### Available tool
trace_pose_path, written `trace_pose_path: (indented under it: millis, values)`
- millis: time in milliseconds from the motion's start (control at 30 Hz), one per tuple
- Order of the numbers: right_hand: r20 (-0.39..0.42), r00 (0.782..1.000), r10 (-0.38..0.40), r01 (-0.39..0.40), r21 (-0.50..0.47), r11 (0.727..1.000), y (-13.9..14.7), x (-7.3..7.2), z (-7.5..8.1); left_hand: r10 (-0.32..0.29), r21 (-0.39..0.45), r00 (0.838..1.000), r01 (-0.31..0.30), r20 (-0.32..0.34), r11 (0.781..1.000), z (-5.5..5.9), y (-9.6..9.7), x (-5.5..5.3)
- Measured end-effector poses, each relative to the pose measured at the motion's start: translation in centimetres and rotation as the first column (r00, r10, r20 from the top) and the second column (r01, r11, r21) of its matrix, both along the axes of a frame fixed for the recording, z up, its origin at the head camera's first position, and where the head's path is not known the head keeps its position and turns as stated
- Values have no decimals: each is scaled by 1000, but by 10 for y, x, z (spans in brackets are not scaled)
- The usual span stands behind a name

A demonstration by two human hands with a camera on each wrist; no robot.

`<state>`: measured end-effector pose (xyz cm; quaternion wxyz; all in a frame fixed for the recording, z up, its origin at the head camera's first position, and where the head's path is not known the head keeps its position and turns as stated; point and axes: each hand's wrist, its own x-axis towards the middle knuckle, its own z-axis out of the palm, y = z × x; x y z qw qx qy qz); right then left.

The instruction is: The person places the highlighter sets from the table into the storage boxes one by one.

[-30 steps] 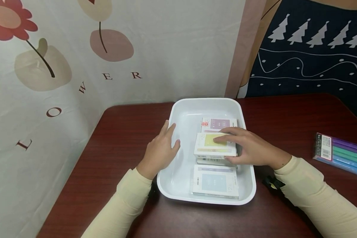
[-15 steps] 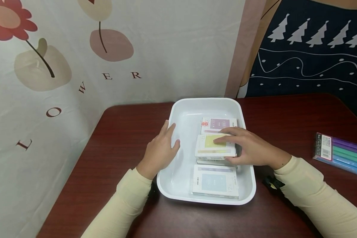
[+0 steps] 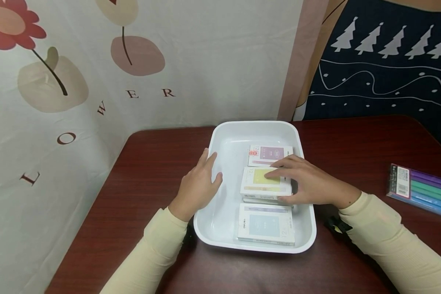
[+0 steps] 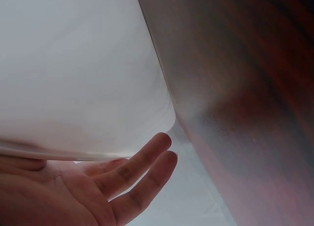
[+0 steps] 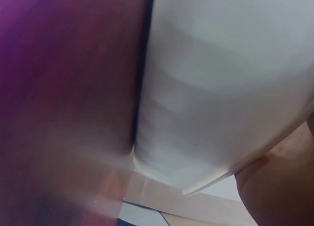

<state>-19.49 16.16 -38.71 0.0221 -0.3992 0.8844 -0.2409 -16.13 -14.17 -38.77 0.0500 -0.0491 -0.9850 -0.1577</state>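
Note:
In the head view, my right hand (image 3: 308, 179) holds a flat white box with a yellow square (image 3: 255, 181) by its right end, thumb at the near edge and index finger over the top. This box lies over another white box (image 3: 262, 201), of which only a thin strip shows. Behind it is a box with a purple panel (image 3: 272, 153); in front lies one with a pale blue panel (image 3: 264, 226). All are inside a white plastic tray (image 3: 224, 228). My left hand (image 3: 197, 185) rests at the tray's left rim, fingers extended, also seen along the tray's outer wall in the left wrist view.
A clear pack of purple, green and blue pens (image 3: 426, 192) lies on the dark red table (image 3: 150, 171) at the right. A flower-print cloth (image 3: 213, 61) hangs behind, with a dark tree-print cloth (image 3: 382, 77) at the back right.
The yellow-square box has come slightly down and nearer in my right hand, covering more of the box beneath and showing more of the purple-panel one. My left hand has stayed still.

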Motion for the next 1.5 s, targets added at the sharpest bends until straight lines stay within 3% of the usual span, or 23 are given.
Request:
trace_pose_path:
  millis: [233,1500]
  values:
    - [22,999,-23,22,44,999,-1,1,3,1,0,1000,-1,7,1000,0,0,0]
    - [62,997,-38,35,46,998,-3,2,3,-7,4,1000,7,5,1000,0,0,-1]
